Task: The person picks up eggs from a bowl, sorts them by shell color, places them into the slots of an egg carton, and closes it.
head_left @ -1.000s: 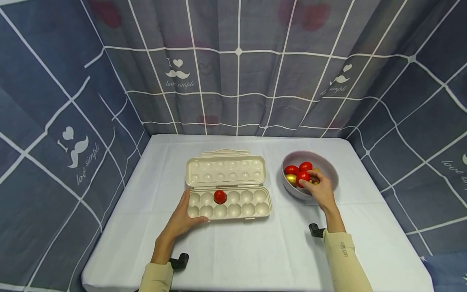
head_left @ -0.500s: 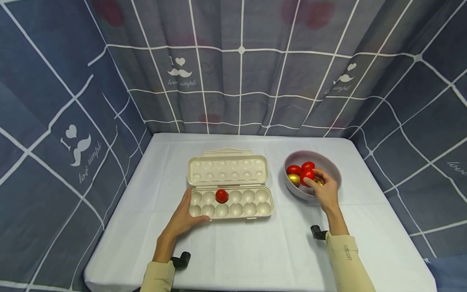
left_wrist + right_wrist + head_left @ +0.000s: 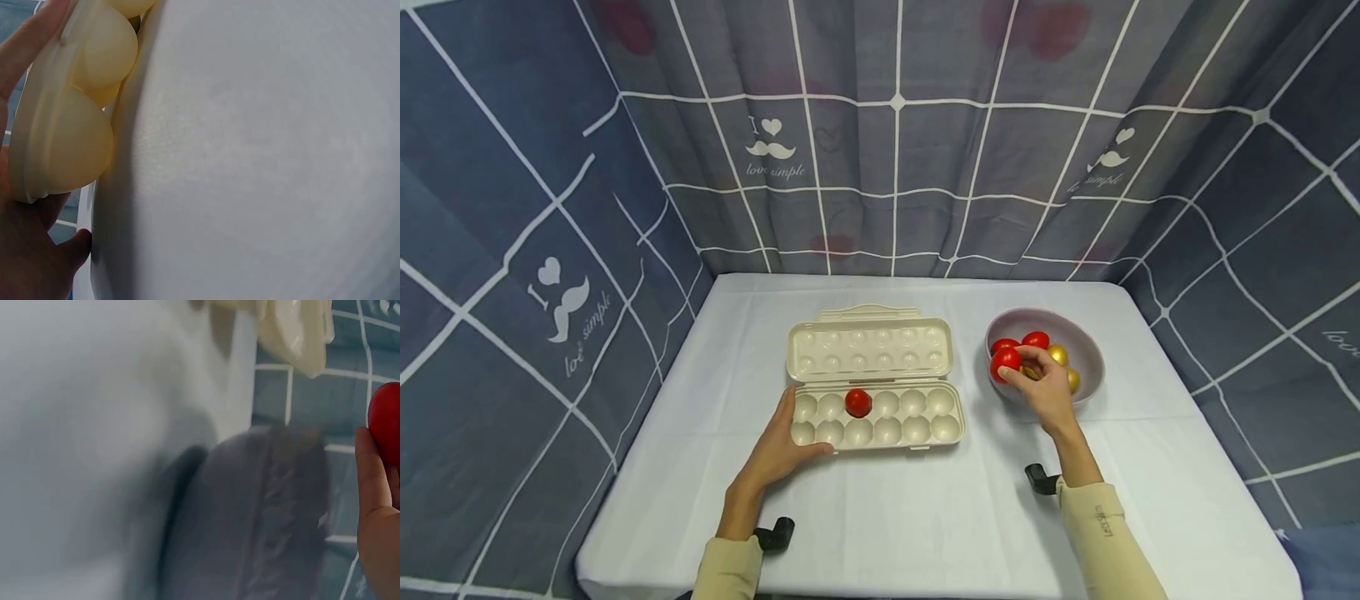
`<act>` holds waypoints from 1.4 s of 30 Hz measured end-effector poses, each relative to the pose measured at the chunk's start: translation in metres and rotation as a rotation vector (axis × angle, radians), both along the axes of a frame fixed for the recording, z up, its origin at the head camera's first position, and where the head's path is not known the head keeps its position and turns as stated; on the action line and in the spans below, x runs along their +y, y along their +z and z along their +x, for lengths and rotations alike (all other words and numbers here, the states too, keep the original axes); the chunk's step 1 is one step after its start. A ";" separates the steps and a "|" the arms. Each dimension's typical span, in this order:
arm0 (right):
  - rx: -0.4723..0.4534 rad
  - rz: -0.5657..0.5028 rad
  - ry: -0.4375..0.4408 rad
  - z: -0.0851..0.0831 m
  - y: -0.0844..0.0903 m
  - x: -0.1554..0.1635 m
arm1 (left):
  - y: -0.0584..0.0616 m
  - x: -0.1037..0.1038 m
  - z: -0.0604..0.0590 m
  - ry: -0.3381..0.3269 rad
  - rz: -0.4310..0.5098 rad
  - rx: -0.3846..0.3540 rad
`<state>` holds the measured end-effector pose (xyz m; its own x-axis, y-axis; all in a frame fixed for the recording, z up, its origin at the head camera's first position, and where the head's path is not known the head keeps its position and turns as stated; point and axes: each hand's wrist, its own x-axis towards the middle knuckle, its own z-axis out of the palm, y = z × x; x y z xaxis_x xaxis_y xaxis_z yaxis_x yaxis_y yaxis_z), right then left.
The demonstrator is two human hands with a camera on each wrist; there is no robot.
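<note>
- right hand (image 3: pixel 1043 388) up over the near-left rim of the bowl (image 3: pixel 1086 354), fingertips pinched round a red egg (image 3: pixel 1005 361); a light fingertip hold, egg raised just clear of the others, on the bowl's side nearest the carton.
- right wrist view agrees: that red egg (image 3: pixel 385 422) sits against the fingers (image 3: pixel 370 469) at frame edge, bowl wall (image 3: pixel 250 519) blurred below it.
- left hand (image 3: pixel 778 446) laid on the near-left corner of the egg carton (image 3: pixel 876 417), thumb along its left end and fingers flat at its front edge; it holds nothing closed, more a brace, likely to keep the light tray from sliding.
- left wrist view shows the carton's cup undersides (image 3: pixel 69 134) right against the palm (image 3: pixel 28 250), on the white cloth (image 3: pixel 262 162).
- one egg in the carton (image 3: pixel 857 403), third cup from the left in the back row; every other cup bare.
- lid (image 3: pixel 870 350) folded back flat behind the tray, so the cups stand open to reach.
- in the bowl, right of the carton: more red eggs (image 3: pixel 1035 339) and gold eggs (image 3: pixel 1057 354), bunched together.
</note>
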<state>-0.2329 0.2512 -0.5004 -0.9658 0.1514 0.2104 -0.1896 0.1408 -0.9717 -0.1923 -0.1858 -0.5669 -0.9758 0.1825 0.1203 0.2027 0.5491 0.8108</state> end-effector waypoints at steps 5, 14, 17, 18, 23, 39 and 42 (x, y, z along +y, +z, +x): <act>0.038 0.001 0.076 0.009 0.022 -0.022 | 0.001 0.000 0.000 0.000 0.008 -0.011; 0.065 -0.008 0.194 0.006 0.011 -0.050 | -0.001 -0.001 -0.001 0.010 0.010 -0.011; 0.054 -0.013 0.211 0.006 0.008 -0.058 | 0.000 0.001 -0.001 0.014 0.002 -0.027; 0.045 -0.022 0.215 0.006 0.007 -0.060 | 0.000 0.001 -0.002 0.015 0.000 -0.033; 0.010 -0.057 0.245 0.005 0.002 -0.072 | 0.002 0.001 -0.001 0.014 -0.010 -0.043; -0.045 -0.054 0.184 0.016 0.017 -0.125 | 0.001 0.000 0.002 0.007 0.046 -0.008; -0.075 -0.039 0.149 0.013 0.010 -0.133 | 0.001 0.000 0.002 0.008 0.045 -0.018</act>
